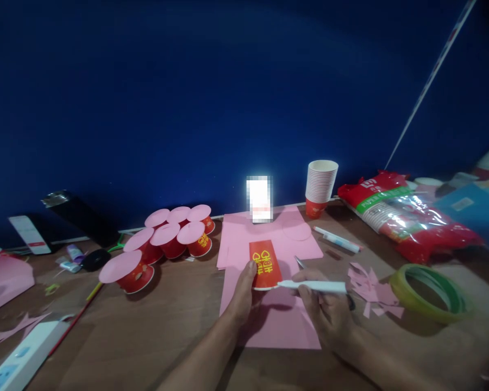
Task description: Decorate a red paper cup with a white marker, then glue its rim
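A red paper cup [268, 271] with yellow lettering stands upside down over the pink paper [277, 331], its white rim toward me. My left hand [242, 296] is closed around the cup's left side, thumb on its wall. In my right hand [326, 309] is a white marker [318, 286], its tip at the right of the cup's rim. A pointed metal tip [299, 263] pokes out above the right fingers; the rest of that tool is mostly hidden by the hand. A round outline [296, 229] shows on the paper farther back.
Several red cups topped with pink discs [165, 234] stand at left. Behind the paper is a bright phone-like screen [259, 199]. Rightward are stacked cups [321, 182], pens [337, 240], a cup bag [391, 206], paper scraps [372, 288] and a tape roll [397, 279]. A power strip [36, 347] lies front left.
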The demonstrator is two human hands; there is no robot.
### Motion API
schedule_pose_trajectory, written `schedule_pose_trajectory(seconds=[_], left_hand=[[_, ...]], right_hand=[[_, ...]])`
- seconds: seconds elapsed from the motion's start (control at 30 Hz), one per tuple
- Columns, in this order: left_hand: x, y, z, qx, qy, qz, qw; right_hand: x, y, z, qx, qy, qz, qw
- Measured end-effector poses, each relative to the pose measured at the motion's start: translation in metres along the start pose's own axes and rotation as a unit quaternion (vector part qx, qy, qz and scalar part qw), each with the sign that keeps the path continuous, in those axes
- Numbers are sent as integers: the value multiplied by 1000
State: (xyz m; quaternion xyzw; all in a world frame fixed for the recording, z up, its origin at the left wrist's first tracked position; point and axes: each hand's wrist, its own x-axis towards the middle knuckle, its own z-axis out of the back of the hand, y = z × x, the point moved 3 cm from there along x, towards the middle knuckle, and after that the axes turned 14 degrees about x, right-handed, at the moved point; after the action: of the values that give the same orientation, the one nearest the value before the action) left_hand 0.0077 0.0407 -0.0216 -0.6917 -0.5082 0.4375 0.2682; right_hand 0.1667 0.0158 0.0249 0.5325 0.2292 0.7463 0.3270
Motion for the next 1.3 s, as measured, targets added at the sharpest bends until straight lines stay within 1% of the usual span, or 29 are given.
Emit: schedule_pose_trajectory(seconds=[0.17,0.27,0.4,0.53,0.73,0.93,1.1,1.3], left_hand=[[1,3,3,5,0,-5,1000],[2,6,5,10,4,1,1000],[0,7,5,13,17,-8,1000],[0,7,4,16,33,-23,999],[2,7,5,20,29,-24,999],[2,6,4,23,39,-24,999],[4,7,5,33,47,-49,997],[2,6,3,33,52,-47,997]], right_hand=[[0,9,-2,-24,26,6,999],[0,10,-4,-39,37,24,998],[-1,7,-5,-29,33,31,999],[-2,5,-6,-42,45,31,998],[-3,4,-6,-45,43,24,998],[-3,4,-6,-51,37,31,998],[-2,6,-5,-71,40,29,996],[0,5,-7,-49,51,29,997]])
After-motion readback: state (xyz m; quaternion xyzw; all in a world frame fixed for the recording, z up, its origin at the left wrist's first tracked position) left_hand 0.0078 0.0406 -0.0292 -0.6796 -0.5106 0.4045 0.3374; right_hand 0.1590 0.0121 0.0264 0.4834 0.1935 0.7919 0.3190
